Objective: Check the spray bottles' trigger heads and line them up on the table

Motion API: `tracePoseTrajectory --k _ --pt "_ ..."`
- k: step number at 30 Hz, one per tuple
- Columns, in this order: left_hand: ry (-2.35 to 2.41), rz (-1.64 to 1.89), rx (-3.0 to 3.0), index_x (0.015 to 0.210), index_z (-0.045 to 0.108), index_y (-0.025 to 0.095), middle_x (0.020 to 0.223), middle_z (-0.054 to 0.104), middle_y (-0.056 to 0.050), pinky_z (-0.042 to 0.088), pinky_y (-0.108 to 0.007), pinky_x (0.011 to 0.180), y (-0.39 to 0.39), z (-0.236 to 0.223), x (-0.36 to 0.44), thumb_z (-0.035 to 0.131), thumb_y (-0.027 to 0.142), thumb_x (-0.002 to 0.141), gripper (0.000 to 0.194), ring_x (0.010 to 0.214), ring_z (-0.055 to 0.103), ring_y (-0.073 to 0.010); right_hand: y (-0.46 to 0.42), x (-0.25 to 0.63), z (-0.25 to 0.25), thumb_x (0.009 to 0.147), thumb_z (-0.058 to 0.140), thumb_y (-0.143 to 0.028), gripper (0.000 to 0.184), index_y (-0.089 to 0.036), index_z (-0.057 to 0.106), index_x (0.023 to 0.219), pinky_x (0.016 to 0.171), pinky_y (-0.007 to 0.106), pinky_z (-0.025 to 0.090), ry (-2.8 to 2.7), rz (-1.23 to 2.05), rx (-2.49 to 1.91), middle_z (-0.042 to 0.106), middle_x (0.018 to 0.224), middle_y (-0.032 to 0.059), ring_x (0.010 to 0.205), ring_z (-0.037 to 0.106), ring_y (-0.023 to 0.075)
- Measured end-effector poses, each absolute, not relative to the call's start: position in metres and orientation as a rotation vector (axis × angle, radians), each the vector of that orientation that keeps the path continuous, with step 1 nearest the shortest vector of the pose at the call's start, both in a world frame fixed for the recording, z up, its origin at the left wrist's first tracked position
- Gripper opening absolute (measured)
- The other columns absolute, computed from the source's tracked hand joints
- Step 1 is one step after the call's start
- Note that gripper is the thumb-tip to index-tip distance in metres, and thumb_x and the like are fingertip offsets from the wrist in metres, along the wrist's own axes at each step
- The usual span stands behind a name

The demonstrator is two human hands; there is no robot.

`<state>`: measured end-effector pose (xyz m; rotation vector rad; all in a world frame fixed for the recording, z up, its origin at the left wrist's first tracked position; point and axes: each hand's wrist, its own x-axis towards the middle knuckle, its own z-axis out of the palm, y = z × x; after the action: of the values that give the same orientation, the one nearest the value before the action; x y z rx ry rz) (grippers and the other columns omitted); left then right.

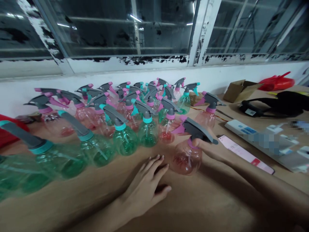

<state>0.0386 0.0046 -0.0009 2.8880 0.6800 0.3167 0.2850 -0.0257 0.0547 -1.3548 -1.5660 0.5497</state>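
My right hand (205,145) grips a pink spray bottle (187,159) at its neck, below the grey and pink trigger head; most of the fingers are hidden behind it. Just left of that bottle is my left hand (145,185), palm down over the tabletop with fingers spread and nothing in them. Beyond it stand green spray bottles with teal collars, among them a near one (125,140) and another (148,131). A pink spray bottle (167,132) is in the same row, and one more pink bottle (206,117) stands behind my right hand.
Many more pink and green spray bottles crowd the table (101,206) toward the window wall. On the right lie a phone (246,154), a white power strip (256,141), a black headset-like strap (267,108), an open cardboard box (241,90) and a red plastic bag (276,82).
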Motion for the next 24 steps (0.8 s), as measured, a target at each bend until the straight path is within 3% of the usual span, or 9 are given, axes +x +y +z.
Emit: tracePoseTrajectory --k 4,10,17,21,24 --pt "0.684 0.318 2.893 0.133 0.046 0.016 0.144 0.039 -0.013 0.033 -0.05 0.105 0.004 -0.004 0.038 0.057 0.039 0.09 0.05 0.133 0.033 -0.0291 -0.025 0.289 0.063 0.065 0.062 -0.068 0.045 -0.025 0.064 0.078 0.059 0.032 0.053 -1.575 0.539 -1.309 0.06 0.067 -0.0001 0.065 0.059 0.0199" --pt "0.687 0.337 2.907 0.132 0.047 0.016 0.143 0.04 -0.013 0.033 -0.049 0.105 0.004 -0.004 0.039 0.057 0.039 0.09 0.049 0.132 0.034 -0.0291 -0.026 0.299 0.057 0.07 0.066 -0.052 0.044 -0.028 0.063 0.106 0.064 0.036 0.053 -1.618 0.542 -1.407 0.064 0.072 -0.0009 0.07 0.061 0.0226" --pt "0.688 0.372 2.905 0.131 0.049 0.016 0.141 0.042 -0.013 0.035 -0.049 0.103 0.005 -0.004 0.039 0.059 0.037 0.088 0.049 0.13 0.037 -0.0299 -0.04 0.299 0.063 0.069 0.072 -0.047 0.054 -0.028 0.058 0.117 0.087 0.046 0.05 -1.842 0.441 -1.417 0.067 0.105 0.0061 0.103 0.062 0.0296" --pt "0.687 0.38 2.916 0.131 0.048 0.017 0.141 0.043 -0.012 0.036 -0.049 0.102 0.004 -0.003 0.038 0.06 0.035 0.088 0.048 0.129 0.039 -0.0295 -0.051 0.299 0.067 0.07 0.072 -0.046 0.052 -0.026 0.057 0.115 0.096 0.05 0.044 -1.863 0.343 -1.458 0.067 0.108 0.0066 0.102 0.061 0.0292" --pt "0.705 0.385 2.93 0.129 0.05 0.016 0.14 0.043 -0.013 0.037 -0.05 0.101 0.004 -0.003 0.04 0.061 0.034 0.088 0.047 0.128 0.04 -0.0304 -0.05 0.311 0.065 0.073 0.07 -0.044 0.039 -0.024 0.06 0.105 0.092 0.049 0.047 -1.853 0.265 -1.51 0.066 0.109 0.0078 0.101 0.061 0.0293"
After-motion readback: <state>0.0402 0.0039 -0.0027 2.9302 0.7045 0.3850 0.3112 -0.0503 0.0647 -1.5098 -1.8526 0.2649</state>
